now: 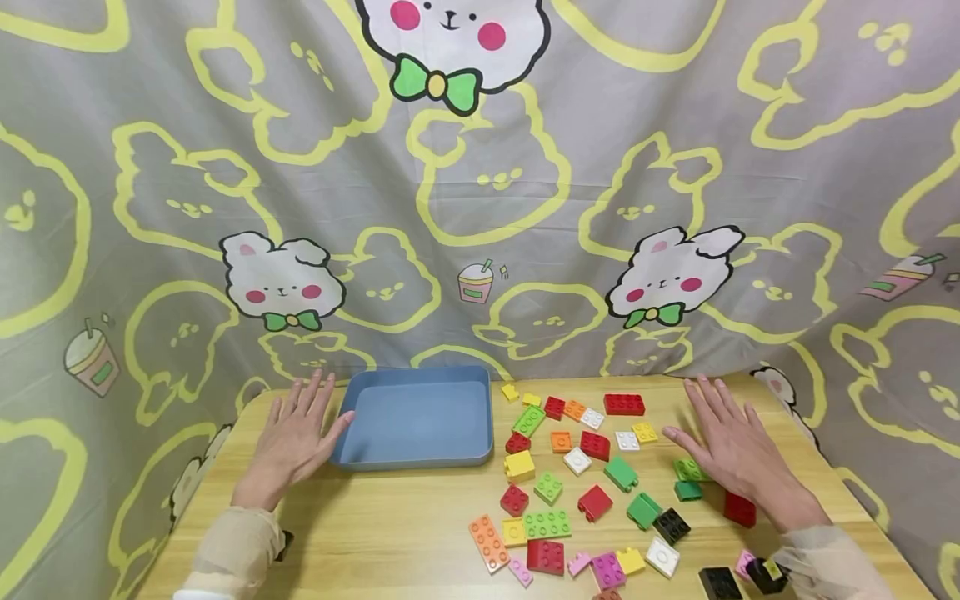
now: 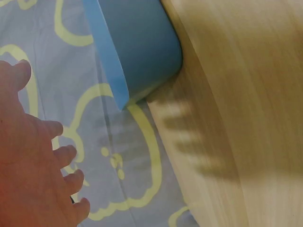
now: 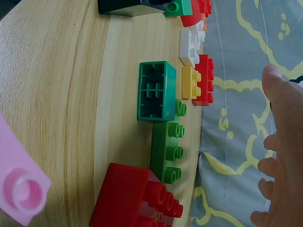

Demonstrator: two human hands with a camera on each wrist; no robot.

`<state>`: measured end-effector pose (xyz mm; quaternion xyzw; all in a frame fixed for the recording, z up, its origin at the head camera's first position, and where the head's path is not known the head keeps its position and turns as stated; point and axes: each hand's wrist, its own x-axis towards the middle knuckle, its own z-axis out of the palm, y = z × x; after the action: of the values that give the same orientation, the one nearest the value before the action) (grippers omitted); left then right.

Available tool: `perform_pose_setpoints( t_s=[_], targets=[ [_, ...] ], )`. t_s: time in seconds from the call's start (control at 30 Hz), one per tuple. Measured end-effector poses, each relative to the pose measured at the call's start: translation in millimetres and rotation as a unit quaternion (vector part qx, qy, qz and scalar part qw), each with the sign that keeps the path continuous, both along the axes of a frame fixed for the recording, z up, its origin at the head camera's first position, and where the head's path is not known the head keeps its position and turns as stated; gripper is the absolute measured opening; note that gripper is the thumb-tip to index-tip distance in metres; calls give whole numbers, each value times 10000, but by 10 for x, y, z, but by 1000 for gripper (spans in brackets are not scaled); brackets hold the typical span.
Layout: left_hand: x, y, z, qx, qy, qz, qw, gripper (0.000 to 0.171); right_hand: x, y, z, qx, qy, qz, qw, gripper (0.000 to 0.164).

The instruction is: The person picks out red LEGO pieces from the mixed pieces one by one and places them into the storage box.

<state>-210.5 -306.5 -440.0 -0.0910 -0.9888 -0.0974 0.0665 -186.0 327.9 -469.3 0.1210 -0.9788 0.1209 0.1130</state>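
My left hand (image 1: 296,429) is spread flat, palm down, beside the left wall of a blue tray (image 1: 420,421), holding nothing. In the left wrist view, finger shadows fall on the wood below that tray's corner. On the other side, my right hand (image 1: 738,442) is held with fingers straight and thumb out, also holding nothing. Near it lie a light green brick (image 1: 690,470), a dark green brick (image 1: 687,490) and a red brick (image 1: 740,507), partly covered by the hand in the head view. The right wrist view shows the dark green brick (image 3: 156,92) on its side, hollow underside visible.
Many loose toy bricks spread over the right half of the wooden table (image 1: 375,533), including an orange plate brick (image 1: 489,543), a magenta brick (image 1: 608,571) and a black brick (image 1: 721,583). A patterned curtain (image 1: 495,325) hangs along the table's back edge and sides.
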Motion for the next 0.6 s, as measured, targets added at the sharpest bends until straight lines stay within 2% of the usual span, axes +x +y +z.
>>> perform_pose_setpoints(
  t_s=[0.3, 0.6],
  targets=[
    [-7, -31, -5, 99, -119, 12, 9999, 84, -17, 12, 56, 28, 66, 85, 9999, 90],
    [17, -45, -5, 82, -191, 25, 9998, 83, 9, 9, 96, -28, -184, -5, 9998, 89]
  ],
)
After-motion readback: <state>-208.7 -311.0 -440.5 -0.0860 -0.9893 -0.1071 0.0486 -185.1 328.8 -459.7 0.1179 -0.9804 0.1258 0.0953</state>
